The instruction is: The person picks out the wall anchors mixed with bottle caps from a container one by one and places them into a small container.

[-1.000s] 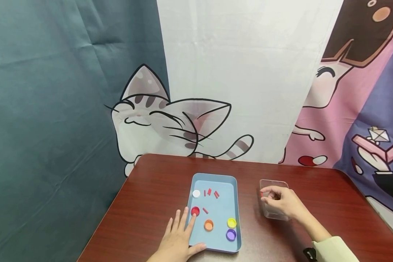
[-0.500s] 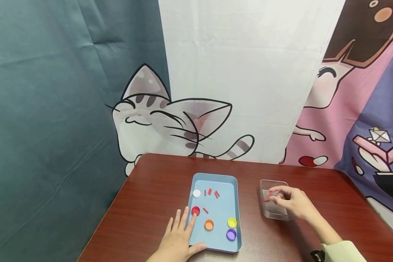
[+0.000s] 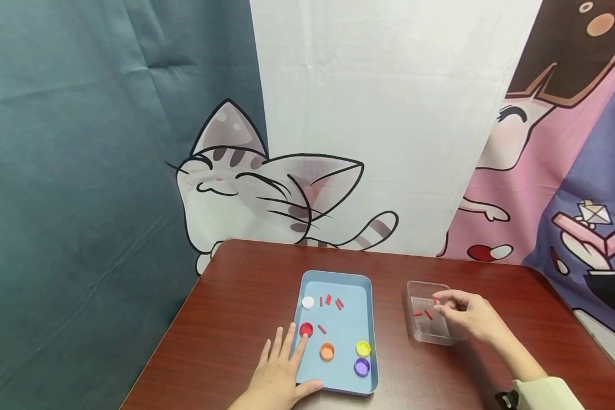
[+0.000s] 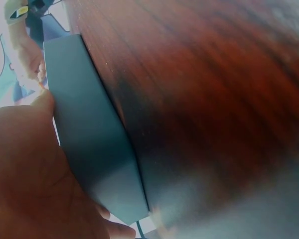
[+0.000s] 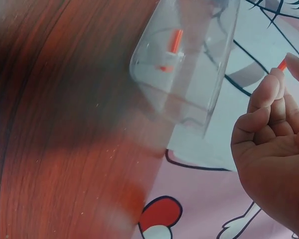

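Note:
Fingers spread, my left hand [image 3: 277, 373] rests on the left edge and near corner of a blue tray [image 3: 345, 336]. Its index fingertip touches or nearly touches a small red round cap [image 3: 306, 328]. Over the right side of a clear plastic box [image 3: 425, 335], my right hand [image 3: 468, 312] pinches a short red stick [image 5: 282, 64] between thumb and index finger. Two similar red pieces [image 3: 429, 314] lie inside the box. Several more red pieces [image 3: 328, 299] are spread over the tray. In the left wrist view, the tray's outer wall [image 4: 89, 119] lies beside my palm.
Also in the tray are a white cap [image 3: 307, 303], an orange cap [image 3: 327, 352], a yellow cap [image 3: 363, 348] and a purple cap [image 3: 361, 367]. A brown wooden table [image 3: 256, 285] carries everything. Behind it hangs a printed cloth [image 3: 415, 114].
My right hand has moved rightward across the clear box, still pinching a red stick. Two red pieces inside the box have come into view. The left hand and tray stay put.

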Demonstrator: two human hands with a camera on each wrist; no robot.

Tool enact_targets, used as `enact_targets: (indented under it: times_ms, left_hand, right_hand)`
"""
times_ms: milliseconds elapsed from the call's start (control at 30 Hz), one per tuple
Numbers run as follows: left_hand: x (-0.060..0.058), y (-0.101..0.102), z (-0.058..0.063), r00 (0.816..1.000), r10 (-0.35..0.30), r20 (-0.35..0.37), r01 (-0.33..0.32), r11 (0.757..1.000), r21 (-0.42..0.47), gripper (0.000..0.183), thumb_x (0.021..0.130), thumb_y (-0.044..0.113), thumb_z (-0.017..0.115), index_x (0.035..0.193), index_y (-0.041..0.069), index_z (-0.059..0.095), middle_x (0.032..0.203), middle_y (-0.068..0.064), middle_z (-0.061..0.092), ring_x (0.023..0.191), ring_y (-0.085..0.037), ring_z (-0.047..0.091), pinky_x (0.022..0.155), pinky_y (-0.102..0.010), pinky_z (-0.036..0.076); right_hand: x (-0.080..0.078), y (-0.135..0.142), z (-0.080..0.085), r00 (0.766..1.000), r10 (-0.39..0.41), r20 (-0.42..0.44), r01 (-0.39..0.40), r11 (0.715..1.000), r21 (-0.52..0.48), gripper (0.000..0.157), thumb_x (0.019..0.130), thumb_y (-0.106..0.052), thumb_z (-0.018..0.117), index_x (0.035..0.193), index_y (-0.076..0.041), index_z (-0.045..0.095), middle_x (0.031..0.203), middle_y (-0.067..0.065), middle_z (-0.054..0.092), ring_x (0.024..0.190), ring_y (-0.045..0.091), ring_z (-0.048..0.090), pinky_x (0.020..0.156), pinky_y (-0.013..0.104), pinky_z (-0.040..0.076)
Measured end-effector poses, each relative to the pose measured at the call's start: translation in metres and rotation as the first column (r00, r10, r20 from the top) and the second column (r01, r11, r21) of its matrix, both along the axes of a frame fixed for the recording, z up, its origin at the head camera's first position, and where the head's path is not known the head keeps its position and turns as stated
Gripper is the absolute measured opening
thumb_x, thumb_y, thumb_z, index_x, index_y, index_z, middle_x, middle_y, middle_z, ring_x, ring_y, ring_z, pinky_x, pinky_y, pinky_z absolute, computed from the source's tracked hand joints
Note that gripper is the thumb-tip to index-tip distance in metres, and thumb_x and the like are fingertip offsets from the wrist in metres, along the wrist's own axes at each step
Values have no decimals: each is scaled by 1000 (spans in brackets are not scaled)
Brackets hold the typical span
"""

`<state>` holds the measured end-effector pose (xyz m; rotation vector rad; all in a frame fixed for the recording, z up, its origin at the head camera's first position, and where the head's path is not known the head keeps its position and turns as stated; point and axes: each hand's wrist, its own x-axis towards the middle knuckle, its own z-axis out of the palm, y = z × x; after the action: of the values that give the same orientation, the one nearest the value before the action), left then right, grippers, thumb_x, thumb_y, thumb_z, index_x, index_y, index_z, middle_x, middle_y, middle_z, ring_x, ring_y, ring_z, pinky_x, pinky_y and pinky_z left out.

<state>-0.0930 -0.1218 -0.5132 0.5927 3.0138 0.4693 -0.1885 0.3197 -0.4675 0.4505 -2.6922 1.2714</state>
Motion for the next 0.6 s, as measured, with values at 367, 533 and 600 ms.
enact_targets:
  times_ms: [367,533,600]
  left_hand:
    - [0,0,-1,1000,-1,0,1,1000,-9,97,87,77,52,157,11,38,165,-21,23,148,-49,24,112,-68,28]
    - [0,0,-1,1000,1,4,-1,1000,-10,97,87,77,52,157,11,38,165,-21,23,148,-49,24,112,-68,28]
    - [0,0,-1,1000,2,5,-2,1000,-13,97,87,77,52,157,12,38,165,-21,23,148,-49,24,112,-68,28]
  right_hand:
    - [-9,17,-8,999,13,43,-12,999,-30,23,90,-3,72,112,4,70,74,-8,59,63,0,50,50,24,41]
    - [-12,22,-10,998,29,56,-26,999,-46,24,90,-1,71,113,6,69,73,-7,59,62,0,51,50,24,43]
    - [-13,23,-11,998,30,60,-27,998,-48,24,91,-1,71,114,5,69,73,-7,58,63,1,50,50,24,42]
